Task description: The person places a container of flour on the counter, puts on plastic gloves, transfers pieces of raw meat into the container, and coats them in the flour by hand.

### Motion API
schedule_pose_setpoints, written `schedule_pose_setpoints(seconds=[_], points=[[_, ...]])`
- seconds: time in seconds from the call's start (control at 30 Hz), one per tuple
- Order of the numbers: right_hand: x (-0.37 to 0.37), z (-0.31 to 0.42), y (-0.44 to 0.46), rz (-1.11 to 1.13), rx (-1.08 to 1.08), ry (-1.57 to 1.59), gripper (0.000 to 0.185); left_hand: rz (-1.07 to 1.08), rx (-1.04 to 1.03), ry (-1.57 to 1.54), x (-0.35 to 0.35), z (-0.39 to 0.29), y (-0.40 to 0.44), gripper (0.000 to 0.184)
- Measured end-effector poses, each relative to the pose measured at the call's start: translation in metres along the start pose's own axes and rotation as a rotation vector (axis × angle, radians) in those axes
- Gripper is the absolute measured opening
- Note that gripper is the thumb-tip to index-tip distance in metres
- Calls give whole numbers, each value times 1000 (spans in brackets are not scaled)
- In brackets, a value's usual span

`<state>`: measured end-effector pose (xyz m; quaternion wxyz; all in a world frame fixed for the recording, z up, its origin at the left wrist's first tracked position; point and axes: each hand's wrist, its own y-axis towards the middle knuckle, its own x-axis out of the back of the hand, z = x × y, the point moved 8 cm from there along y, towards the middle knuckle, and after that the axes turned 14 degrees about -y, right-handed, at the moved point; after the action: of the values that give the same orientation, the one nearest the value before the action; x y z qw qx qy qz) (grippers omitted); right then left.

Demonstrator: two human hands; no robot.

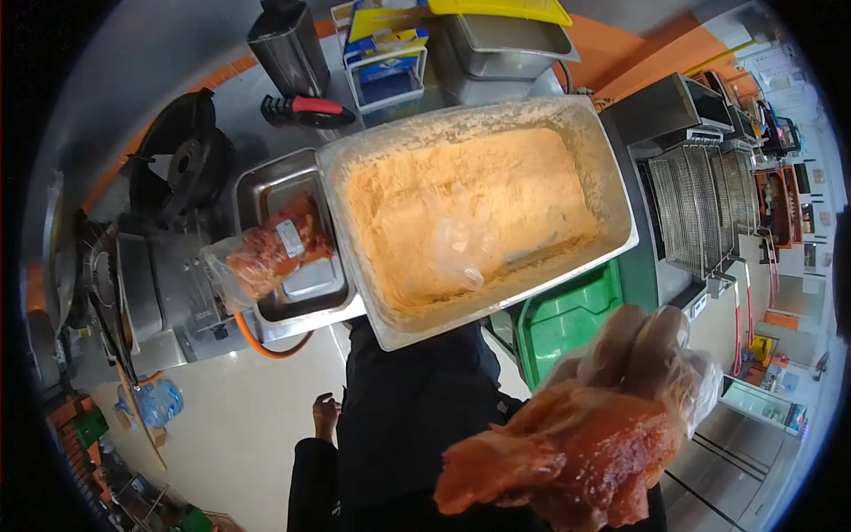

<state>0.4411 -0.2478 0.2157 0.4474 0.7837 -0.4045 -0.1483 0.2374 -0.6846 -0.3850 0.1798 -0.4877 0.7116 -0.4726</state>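
My right hand (656, 363), in a clear plastic glove, grips a piece of raw chicken (585, 452) close to the camera at the lower right. My left hand (325, 417), bare, hangs beside my dark clothing, fingers loosely bent and apart, with nothing visible in it. In front of me a large metal tub (625, 199) contains orange-yellow breading powder (381, 213). A crumpled clear plastic glove (461, 235) lies on the powder. Left of the tub, a labelled bag of raw meat (279, 248) rests across a steel pan (310, 306).
A red-handled knife sharpener (310, 112) lies behind the pan. At the back stand a dark container (288, 49) and a steel pan with a yellow lid (510, 44). A green bin (567, 319) sits below the tub's right side. Fryer baskets (691, 204) are at the right.
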Motion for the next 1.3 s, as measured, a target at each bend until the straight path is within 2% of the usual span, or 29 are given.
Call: schedule_pose_setpoints(seconds=[0.07,0.1,0.2,0.23,0.4,0.5,0.53,0.6,0.67,0.73,0.8,0.87,0.93,1.0,1.1,1.2,1.3], points=[[18,-12,-21,77,-72,30,44,28,-23,204,-24,-44,-35,24],[27,-17,-32,112,-112,41,44,110,-125,253,-19,-33,-24,25],[48,-30,-65,216,-274,92,45,114,-89,163,-29,-36,-29,25],[54,-33,-76,247,-342,112,45,66,22,52,-28,-32,-28,25],[74,-50,-127,348,-673,203,46,121,-60,339,-45,-58,-48,22],[86,-59,-156,381,-864,244,46,444,-97,434,-57,-98,-78,22],[91,-60,-164,390,-929,254,46,523,-61,470,-63,-126,-99,25],[97,-61,-181,398,-1057,298,47,718,-138,328,-100,-221,-174,29],[100,-63,-197,402,-1180,345,47,684,-391,352,-144,-309,-238,29],[102,-66,-213,386,-1301,396,48,710,-563,264,-199,-366,-291,25],[100,-73,-228,354,-1425,460,48,680,-519,131,-264,-375,-305,29],[95,-82,-245,308,-1557,547,48,696,-333,-191,-320,-357,-303,30],[83,-93,-258,234,-1695,654,49,835,170,-720,-345,-306,-257,30],[72,-101,-270,172,-1797,757,49,556,376,-778,-362,-286,-249,25],[54,-104,-282,101,-1897,884,50,489,447,-874,-392,-279,-235,28],[39,-105,-288,51,-1951,975,50,606,391,-829,-418,-267,-215,29],[27,-107,-291,18,-1989,1040,51,700,159,-965,-431,-291,-227,39]])
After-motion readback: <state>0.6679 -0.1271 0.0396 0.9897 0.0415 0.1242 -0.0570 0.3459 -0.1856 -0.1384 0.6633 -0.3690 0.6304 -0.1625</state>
